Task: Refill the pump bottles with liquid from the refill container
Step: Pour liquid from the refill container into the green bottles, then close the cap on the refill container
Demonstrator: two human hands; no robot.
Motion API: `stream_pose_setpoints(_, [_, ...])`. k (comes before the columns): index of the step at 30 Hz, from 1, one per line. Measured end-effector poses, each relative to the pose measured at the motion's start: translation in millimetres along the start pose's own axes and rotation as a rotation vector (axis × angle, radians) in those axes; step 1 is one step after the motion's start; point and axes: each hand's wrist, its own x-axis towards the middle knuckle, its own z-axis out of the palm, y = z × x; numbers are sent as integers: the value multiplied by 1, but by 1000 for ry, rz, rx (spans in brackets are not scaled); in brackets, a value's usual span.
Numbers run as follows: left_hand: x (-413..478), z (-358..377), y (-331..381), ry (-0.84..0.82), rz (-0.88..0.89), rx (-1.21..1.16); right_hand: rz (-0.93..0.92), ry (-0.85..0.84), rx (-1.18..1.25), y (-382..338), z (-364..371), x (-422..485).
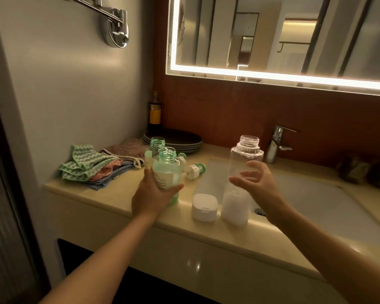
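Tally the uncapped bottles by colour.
Green bottles: 2
Clear container: 1
Total: 3

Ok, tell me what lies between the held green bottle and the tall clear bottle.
Between the green bottle and the clear bottle, the head view shows a pump head lying on the counter and, nearer the front edge, a white cap.

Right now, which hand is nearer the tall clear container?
Right. The right hand is at the tall clear container; the left hand grips the green bottle, farther left.
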Motion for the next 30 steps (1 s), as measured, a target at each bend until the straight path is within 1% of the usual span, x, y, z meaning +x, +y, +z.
stream_pose_setpoints(2, [-6, -4, 5, 66, 8, -38, -5, 21, 2, 6, -3, -10])
stream_pose_setpoints(4, [-14, -9, 10, 178, 42, -56, -22, 20, 15, 6, -4, -16])
stream_pose_setpoints(6, [-22, -13, 18, 279, 149, -46, -27, -2, 10, 5, -4, -17])
stream_pose_setpoints(8, [-33, -15, 26, 300, 257, -48, -1, -39, 11, 4, -5, -20])
stream_pose_setpoints(9, [-38, -15, 30, 286, 279, -59, 13, -39, 18, 3, -5, -22])
stream_pose_setpoints(10, [-43, -15, 33, 267, 286, -77, 8, -1, 22, 2, -5, -23])
stream_pose_setpoints(11, [-48, -14, 36, 244, 291, -102, -36, 85, 0, 1, -7, -27])
stream_pose_setpoints(12, [-52, -14, 39, 217, 299, -137, -120, 213, -56, -1, -8, -33])
stream_pose_setpoints(13, [-56, -13, 40, 186, 307, -177, -242, 347, -131, -3, -8, -41])
stream_pose_setpoints(14, [-60, -13, 40, 156, 313, -207, -382, 444, -193, -5, -6, -50])
stream_pose_setpoints(15, [-65, -12, 38, 131, 315, -227, -503, 454, -233, -7, -2, -59])
stream_pose_setpoints(16, [-69, -11, 36, 111, 310, -241, -575, 379, -265, -7, 5, -68])
stream_pose_setpoints(17, [-72, -9, 34, 93, 293, -256, -601, 260, -316, -6, 13, -76])
stream_pose_setpoints(19, [-78, -7, 28, 68, 229, -297, -554, 39, -495, 0, 32, -80])
stream_pose_setpoints(20, [-80, -7, 26, 59, 195, -313, -519, -21, -585, 3, 40, -77])
stream_pose_setpoints(22, [-81, -9, 24, 50, 154, -320, -408, -96, -720, 7, 52, -64])
stream_pose_setpoints(26, [-77, -14, 18, 32, 150, -317, -169, -287, -981, 10, 68, -35])
stream_pose_setpoints(28, [-75, -16, 15, 29, 157, -320, -80, -353, -988, 5, 75, -25])
stream_pose_setpoints(30, [-73, -16, 12, 28, 158, -330, -30, -418, -986, 0, 81, -19])
